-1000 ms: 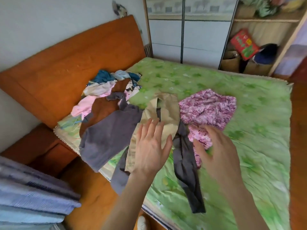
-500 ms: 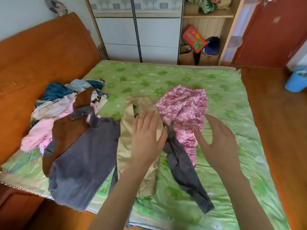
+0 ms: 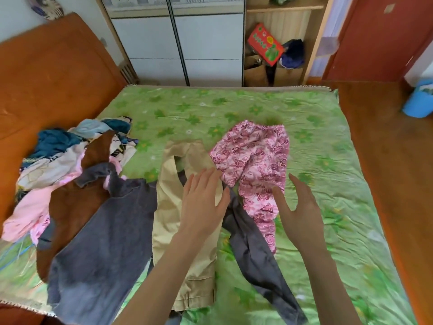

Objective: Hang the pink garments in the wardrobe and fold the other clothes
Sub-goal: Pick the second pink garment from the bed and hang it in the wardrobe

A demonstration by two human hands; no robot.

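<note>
- Both hands have drifted only slightly since a moment ago, while the view has swung right to show more of the red door (image 3: 384, 36) and blue bin (image 3: 418, 99).
- Green floral bed (image 3: 328, 141) carries a mixed clothes heap (image 3: 70, 160) at left, a grey garment (image 3: 103, 242), and beige trousers (image 3: 171, 207).
- Pink floral trousers (image 3: 255, 160) lie mid-bed, overlapping a dark grey piece (image 3: 255, 254).
- White wardrobe (image 3: 178, 38) stands beyond the bed.
- Left hand (image 3: 201, 205), fingers spread flat, is over the beige trousers.
- Right hand (image 3: 300, 207), fingers apart, holds nothing, just beside the pink floral trousers.

Bare bed (image 3: 328, 160) lies open right of the pink trousers (image 3: 255, 165); the clothes pile (image 3: 70, 165) crowds the left, perhaps reaching the headboard (image 3: 46, 90).
</note>
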